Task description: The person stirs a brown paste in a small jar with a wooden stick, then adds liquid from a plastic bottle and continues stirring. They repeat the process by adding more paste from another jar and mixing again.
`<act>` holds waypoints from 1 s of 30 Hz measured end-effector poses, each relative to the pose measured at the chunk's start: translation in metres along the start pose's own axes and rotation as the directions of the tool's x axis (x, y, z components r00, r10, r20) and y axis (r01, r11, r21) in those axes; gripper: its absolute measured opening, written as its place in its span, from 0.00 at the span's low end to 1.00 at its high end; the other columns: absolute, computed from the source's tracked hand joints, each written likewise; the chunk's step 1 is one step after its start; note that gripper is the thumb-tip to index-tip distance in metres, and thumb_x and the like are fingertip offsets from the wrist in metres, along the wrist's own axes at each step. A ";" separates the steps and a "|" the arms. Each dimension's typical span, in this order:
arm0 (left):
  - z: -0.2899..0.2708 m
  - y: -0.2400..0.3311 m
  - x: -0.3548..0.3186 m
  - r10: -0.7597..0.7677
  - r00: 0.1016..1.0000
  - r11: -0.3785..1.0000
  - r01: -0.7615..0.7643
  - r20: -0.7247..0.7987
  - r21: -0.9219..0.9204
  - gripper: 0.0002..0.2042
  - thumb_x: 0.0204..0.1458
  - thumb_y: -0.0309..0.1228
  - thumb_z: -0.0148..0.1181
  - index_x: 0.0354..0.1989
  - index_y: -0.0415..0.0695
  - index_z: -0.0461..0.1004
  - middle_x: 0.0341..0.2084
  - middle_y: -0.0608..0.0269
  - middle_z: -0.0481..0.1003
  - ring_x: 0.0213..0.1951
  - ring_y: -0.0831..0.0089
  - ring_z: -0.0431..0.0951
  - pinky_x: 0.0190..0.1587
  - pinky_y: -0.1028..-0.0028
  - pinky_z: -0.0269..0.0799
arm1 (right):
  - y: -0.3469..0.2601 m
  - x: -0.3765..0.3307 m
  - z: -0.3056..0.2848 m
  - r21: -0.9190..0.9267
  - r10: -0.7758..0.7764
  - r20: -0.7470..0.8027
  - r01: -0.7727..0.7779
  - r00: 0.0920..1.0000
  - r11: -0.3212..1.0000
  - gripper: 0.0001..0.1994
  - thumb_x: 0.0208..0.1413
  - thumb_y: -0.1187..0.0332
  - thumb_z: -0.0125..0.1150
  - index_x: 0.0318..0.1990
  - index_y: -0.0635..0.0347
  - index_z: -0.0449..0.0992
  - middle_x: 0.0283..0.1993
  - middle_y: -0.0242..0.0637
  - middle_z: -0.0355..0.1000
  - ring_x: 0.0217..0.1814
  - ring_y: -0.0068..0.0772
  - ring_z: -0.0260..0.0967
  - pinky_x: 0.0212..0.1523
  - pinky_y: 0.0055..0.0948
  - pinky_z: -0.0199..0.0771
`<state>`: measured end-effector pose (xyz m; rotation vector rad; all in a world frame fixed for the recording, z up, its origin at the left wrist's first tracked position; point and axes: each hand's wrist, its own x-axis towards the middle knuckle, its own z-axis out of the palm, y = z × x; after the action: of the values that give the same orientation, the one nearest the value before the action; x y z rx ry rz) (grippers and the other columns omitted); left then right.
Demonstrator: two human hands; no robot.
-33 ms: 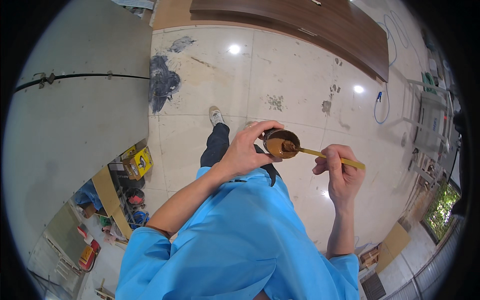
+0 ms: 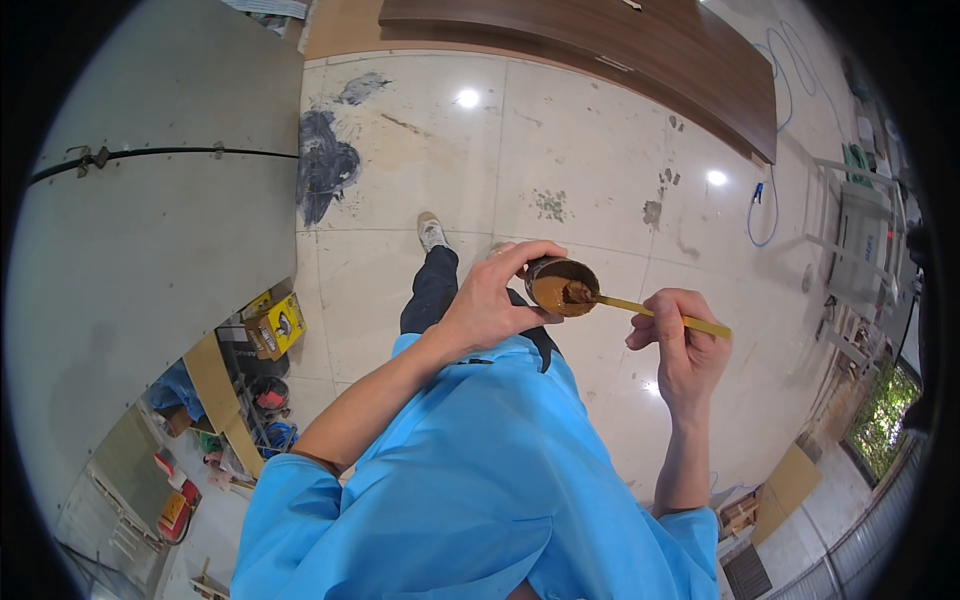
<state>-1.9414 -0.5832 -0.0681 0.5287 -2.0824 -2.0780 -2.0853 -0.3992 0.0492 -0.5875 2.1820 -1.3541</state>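
In front of my waist, my left hand (image 2: 490, 300) is wrapped round a small dark can (image 2: 568, 266), tilted so its mouth faces right. Thick brown paste (image 2: 548, 291) coats the inside and rim of the can. A thin yellow-handled brush (image 2: 625, 304) reaches into the can's mouth, its tip covered in brown. My right hand (image 2: 682, 340) pinches the handle, whose flat end sticks out past my fingers on the right. Whether the tip has bristles is hard to see under the paste.
A long dark brown wooden panel (image 2: 580, 45) lies beyond me. Large grey metal doors (image 2: 170, 220) stand on the left, with a yellow box (image 2: 276, 326) and clutter beside them. A blue hose (image 2: 768, 236) and a metal frame (image 2: 855, 235) are on the right. Dark stains (image 2: 325, 165) mark the tiled floor.
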 end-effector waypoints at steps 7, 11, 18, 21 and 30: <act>-0.002 -0.005 -0.001 0.001 1.000 1.000 -0.001 -0.007 -0.010 0.35 0.38 0.29 0.84 0.60 0.48 0.80 0.52 0.64 0.83 0.45 0.72 0.78 0.52 0.72 0.73 | -0.014 -0.003 -0.002 -0.016 0.020 -0.012 -0.021 1.000 1.000 0.11 0.74 0.71 0.60 0.42 0.70 0.82 0.29 0.39 0.80 0.25 0.25 0.80 0.27 0.23 0.81; -0.004 -0.007 -0.003 0.003 1.000 1.000 -0.003 -0.011 -0.015 0.35 0.38 0.28 0.84 0.60 0.47 0.80 0.52 0.64 0.83 0.46 0.72 0.79 0.52 0.72 0.73 | -0.017 -0.003 -0.005 -0.003 -0.008 -0.004 0.008 1.000 1.000 0.10 0.75 0.71 0.59 0.43 0.71 0.82 0.30 0.40 0.80 0.25 0.26 0.80 0.27 0.23 0.82; -0.008 -0.006 -0.005 0.018 1.000 1.000 -0.018 -0.018 0.020 0.36 0.39 0.28 0.84 0.62 0.48 0.78 0.54 0.62 0.83 0.50 0.68 0.82 0.53 0.69 0.74 | -0.014 0.001 0.001 0.093 -0.093 0.094 0.085 0.991 0.992 0.08 0.74 0.74 0.59 0.44 0.72 0.81 0.34 0.42 0.80 0.29 0.28 0.81 0.31 0.25 0.84; -0.007 -0.007 -0.005 0.014 1.000 0.999 -0.014 0.008 0.036 0.36 0.40 0.30 0.84 0.62 0.49 0.78 0.54 0.63 0.83 0.52 0.67 0.82 0.53 0.68 0.75 | -0.008 0.004 0.010 0.131 -0.041 0.167 0.019 0.985 0.991 0.08 0.73 0.74 0.61 0.43 0.72 0.82 0.35 0.41 0.80 0.32 0.27 0.82 0.33 0.25 0.84; -0.003 -0.011 -0.008 0.037 0.999 0.999 -0.037 0.016 0.010 0.35 0.41 0.31 0.84 0.62 0.49 0.78 0.54 0.64 0.82 0.53 0.65 0.82 0.53 0.66 0.77 | -0.021 0.002 -0.007 -0.073 0.029 0.273 -0.010 0.962 0.997 0.07 0.70 0.73 0.65 0.41 0.69 0.83 0.34 0.38 0.79 0.31 0.25 0.81 0.32 0.25 0.82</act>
<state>-1.9316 -0.5828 -0.0778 0.4727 -2.0959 -2.0594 -2.0892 -0.4044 0.0704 -0.7319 2.0108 -1.1147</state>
